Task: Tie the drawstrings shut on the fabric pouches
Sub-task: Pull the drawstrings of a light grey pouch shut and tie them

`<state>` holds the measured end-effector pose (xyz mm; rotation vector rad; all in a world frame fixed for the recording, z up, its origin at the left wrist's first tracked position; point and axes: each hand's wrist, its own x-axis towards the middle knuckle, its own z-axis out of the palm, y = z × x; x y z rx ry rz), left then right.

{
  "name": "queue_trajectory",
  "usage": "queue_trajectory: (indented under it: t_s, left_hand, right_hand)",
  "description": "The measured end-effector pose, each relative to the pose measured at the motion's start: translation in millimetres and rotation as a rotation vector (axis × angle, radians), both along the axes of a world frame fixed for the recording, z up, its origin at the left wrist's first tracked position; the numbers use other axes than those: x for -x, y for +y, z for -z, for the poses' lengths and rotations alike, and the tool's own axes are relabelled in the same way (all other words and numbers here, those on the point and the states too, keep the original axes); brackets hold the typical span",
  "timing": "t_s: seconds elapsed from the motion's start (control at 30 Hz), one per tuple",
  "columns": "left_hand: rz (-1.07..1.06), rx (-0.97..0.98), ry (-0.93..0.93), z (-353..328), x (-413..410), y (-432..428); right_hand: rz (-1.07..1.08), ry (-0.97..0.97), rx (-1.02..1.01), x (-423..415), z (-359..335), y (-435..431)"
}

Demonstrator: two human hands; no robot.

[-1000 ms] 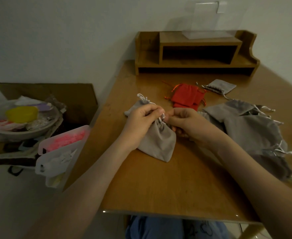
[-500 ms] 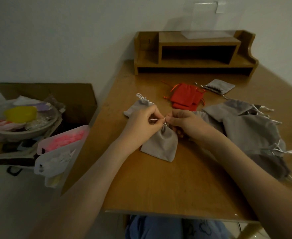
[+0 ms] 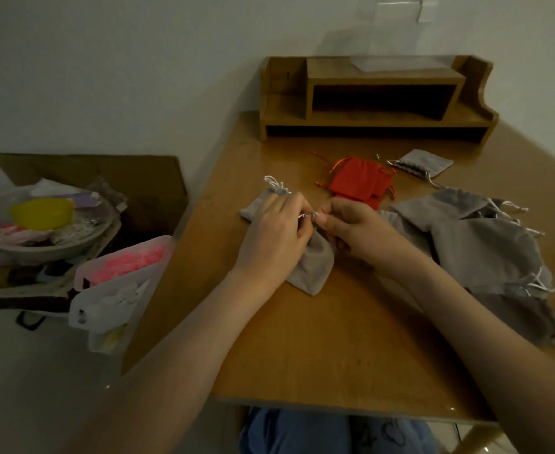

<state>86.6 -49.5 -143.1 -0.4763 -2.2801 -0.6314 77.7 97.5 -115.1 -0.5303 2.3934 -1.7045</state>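
A small grey pouch (image 3: 313,268) lies on the wooden table (image 3: 302,348), its gathered neck lifted between my hands. My left hand (image 3: 276,237) and my right hand (image 3: 354,227) each pinch an end of its white drawstring (image 3: 305,216), fingertips nearly touching above the neck. Behind my left hand lies another grey pouch (image 3: 259,204) with a knotted white string. Red pouches (image 3: 358,181) lie farther back. A pile of larger grey pouches (image 3: 485,244) with loose white strings covers the table's right side.
One small grey pouch (image 3: 423,162) lies near a wooden desk shelf (image 3: 374,99) at the back. Left of the table stand a cardboard box (image 3: 112,178), a bowl of clutter (image 3: 40,221) and a plastic bin with pink items (image 3: 122,267).
The pouch's neck has bunched up and risen between my hands. Both hands moved slightly together, fingers working the drawstring at the neck.
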Motion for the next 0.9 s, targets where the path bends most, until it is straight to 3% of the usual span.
queue_trajectory:
  t_s: [0.17, 0.33, 0.67, 0.9]
  left_hand:
    - [-0.028, -0.014, 0.077, 2, 3, -1]
    - [0.02, 0.026, 0.136, 0, 3, -5]
    - [0.097, 0.292, 0.256, 1, 5, -8]
    - [0.114, 0.079, 0.11, -2, -2, -5]
  right_hand:
    - [-0.059, -0.038, 0.125, -3, 1, -3]
    - [-0.026, -0.087, 0.123, -1, 2, 0]
    - [0.054, -0.237, 0.213, 2, 0, 6]
    - [0.006, -0.221, 0.193, 3, -1, 8]
